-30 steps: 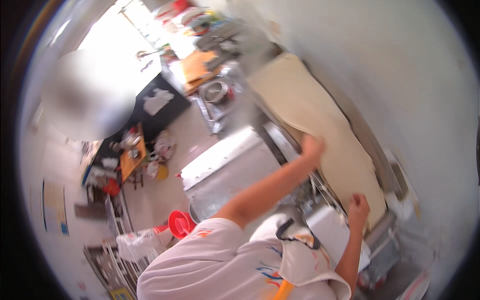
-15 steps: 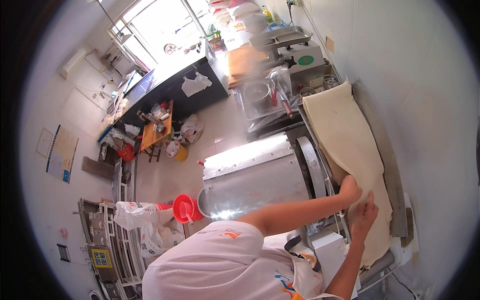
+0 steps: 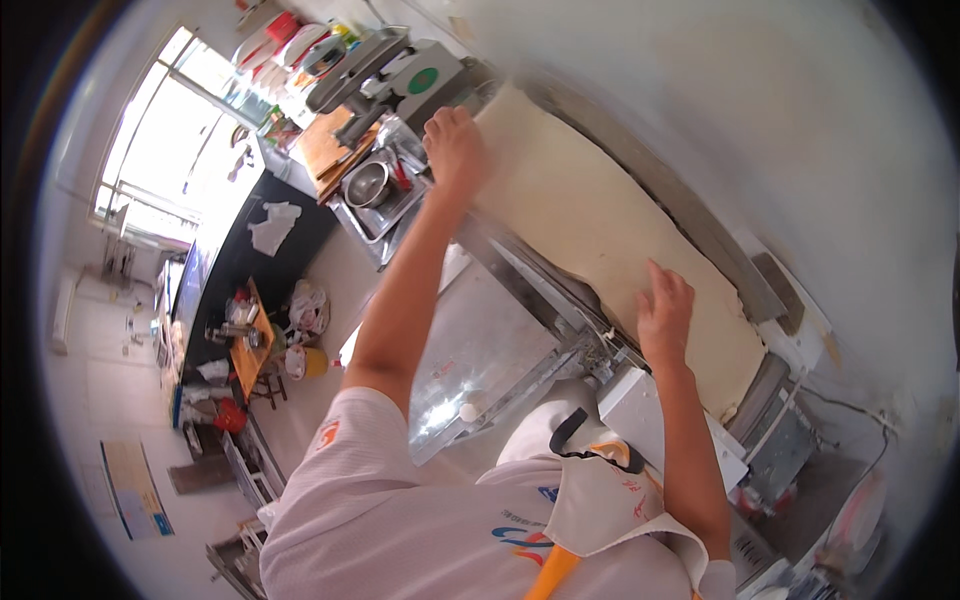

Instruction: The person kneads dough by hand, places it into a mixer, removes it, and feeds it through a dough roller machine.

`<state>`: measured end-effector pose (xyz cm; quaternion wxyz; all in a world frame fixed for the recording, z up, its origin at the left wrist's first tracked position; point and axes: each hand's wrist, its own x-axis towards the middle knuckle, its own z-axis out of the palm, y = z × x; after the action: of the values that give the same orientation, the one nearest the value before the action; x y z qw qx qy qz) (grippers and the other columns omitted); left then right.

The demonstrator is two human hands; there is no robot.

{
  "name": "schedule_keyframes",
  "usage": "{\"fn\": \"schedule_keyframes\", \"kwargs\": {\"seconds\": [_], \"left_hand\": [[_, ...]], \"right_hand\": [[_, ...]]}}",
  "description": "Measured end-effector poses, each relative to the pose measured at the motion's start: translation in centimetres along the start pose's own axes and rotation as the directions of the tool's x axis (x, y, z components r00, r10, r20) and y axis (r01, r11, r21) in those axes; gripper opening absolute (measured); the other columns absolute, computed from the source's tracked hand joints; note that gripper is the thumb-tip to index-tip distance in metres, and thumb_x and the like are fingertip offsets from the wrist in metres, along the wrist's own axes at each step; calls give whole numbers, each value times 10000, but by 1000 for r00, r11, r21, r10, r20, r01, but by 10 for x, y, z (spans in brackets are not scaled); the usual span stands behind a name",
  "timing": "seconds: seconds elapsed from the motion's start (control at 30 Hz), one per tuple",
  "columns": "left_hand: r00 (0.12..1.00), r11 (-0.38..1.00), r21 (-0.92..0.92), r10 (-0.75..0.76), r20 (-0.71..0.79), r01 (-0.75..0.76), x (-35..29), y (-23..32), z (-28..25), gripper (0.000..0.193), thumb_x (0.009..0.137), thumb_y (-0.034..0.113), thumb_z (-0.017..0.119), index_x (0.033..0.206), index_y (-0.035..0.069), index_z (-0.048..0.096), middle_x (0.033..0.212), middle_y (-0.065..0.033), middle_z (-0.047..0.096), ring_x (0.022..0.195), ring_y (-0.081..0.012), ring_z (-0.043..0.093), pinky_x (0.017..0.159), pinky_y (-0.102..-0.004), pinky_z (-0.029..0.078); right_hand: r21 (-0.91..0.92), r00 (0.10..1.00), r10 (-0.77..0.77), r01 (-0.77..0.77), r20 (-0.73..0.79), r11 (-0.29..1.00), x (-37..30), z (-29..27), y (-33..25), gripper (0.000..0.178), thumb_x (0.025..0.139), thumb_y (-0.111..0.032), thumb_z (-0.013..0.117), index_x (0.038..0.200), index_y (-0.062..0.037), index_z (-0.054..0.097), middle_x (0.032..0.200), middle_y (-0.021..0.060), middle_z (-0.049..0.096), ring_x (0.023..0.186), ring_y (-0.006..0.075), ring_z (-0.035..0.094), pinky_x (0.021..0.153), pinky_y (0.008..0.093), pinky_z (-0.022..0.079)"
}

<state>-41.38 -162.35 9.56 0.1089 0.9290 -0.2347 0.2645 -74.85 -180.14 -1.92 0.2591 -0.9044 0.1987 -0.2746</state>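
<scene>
A long, pale sheet of dough (image 3: 590,190) lies along the metal bed of a machine beside the wall, its far end up by the grey appliance. My left hand (image 3: 457,155) is held out at the left edge of that far end. Its fingers are loosely bent and a little apart, and I see nothing in them; blur hides whether it touches the dough. Over the nearer half of the sheet is my right hand (image 3: 665,312), open with fingers spread; whether it presses on the dough I cannot tell.
A metal machine cover (image 3: 480,350) lies left of the dough. Beyond it are a steel bowl (image 3: 368,185) on a tray and a grey appliance with a green disc (image 3: 423,80). A roller (image 3: 760,395) sits at the dough's near end. Further left stands a small wooden table (image 3: 255,345).
My left hand has left the dough's middle for its far end. The right hand, formerly beside it with a finger pointing, now has its fingers spread. The whole view has turned and shifted.
</scene>
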Motion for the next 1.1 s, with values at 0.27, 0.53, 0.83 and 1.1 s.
{"fn": "schedule_keyframes", "kwargs": {"seconds": [0.27, 0.53, 0.83, 1.1], "left_hand": [[858, 998, 16, -60, 510, 60, 28, -19, 36, 769, 653, 429, 921, 1224, 4, 632, 1278, -208, 649, 1246, -410, 582, 992, -495, 507], [849, 938, -346, 160, 503, 28, 29, 14, 16, 530, 608, 201, 906, 1046, -15, 700, 934, -172, 750, 892, -325, 735, 811, -415, 562], [817, 399, -788, 143, 558, 468, 46, 57, -83, 354, 706, 34, 852, 1017, -26, 692, 921, -138, 740, 751, -217, 725, 703, -347, 591], [663, 624, -561, 91, 743, 544, 22, -38, 10, 323, 686, 65, 852, 948, -68, 718, 864, -134, 736, 755, -238, 724, 703, -385, 581]], "right_hand": [[27, 991, 113, -115, 78, 993, -19, -4, 22, 560, 791, 20, 759, 1308, -178, 682, 1195, 94, 610, 1093, 332, 571, 934, 440, 503], [294, 979, 196, -202, 51, 934, -20, -7, 72, 330, 862, -24, 721, 1183, -95, 701, 1039, 105, 692, 975, 293, 645, 875, 403, 532], [443, 856, 487, -510, 174, 737, -11, -24, 69, 249, 878, -165, 748, 1093, -75, 659, 921, 91, 702, 839, 231, 677, 778, 360, 537], [138, 859, 457, -494, 231, 859, 10, 8, 56, 239, 839, -171, 745, 1034, -102, 625, 1015, 123, 723, 916, 307, 696, 805, 412, 547]]}}
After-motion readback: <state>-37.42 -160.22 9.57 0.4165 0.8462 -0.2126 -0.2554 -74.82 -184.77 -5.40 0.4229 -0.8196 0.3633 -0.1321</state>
